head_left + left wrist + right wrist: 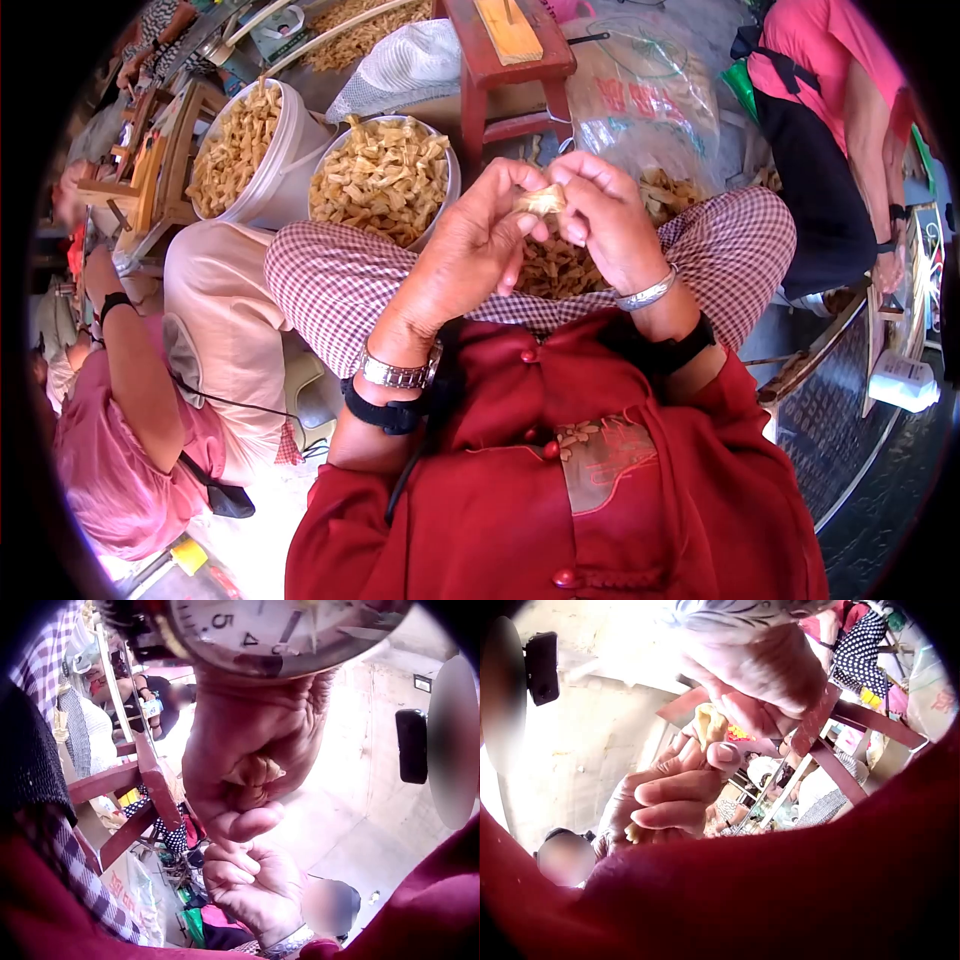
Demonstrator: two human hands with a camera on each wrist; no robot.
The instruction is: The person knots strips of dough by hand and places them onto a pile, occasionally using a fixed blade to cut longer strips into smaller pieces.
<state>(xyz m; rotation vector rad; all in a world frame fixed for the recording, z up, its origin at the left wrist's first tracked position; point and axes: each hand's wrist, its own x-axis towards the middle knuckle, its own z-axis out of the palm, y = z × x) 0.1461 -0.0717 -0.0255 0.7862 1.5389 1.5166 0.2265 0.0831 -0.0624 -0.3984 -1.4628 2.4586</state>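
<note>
Between the two hands, above the lap, is a small tan folded piece [541,202]. My left hand [465,245], with a metal watch at its wrist, pinches the piece between thumb and fingers. From the other side my right hand [612,222], wearing a silver bracelet, has its curled fingertips and thumb on the piece's edge. The right wrist view shows the piece [709,726] above the left thumb, and a second tan bit [634,832] by the left hand's lower fingers. Tan material [259,776] also shows inside the left hand [255,712] in the left wrist view.
Similar pieces fill a round tub [380,180] and a white bucket [240,150] at the left. More lie in the lap [555,270]. A red stool [515,72] stands ahead, beside a clear plastic bag [640,95]. People sit at both sides.
</note>
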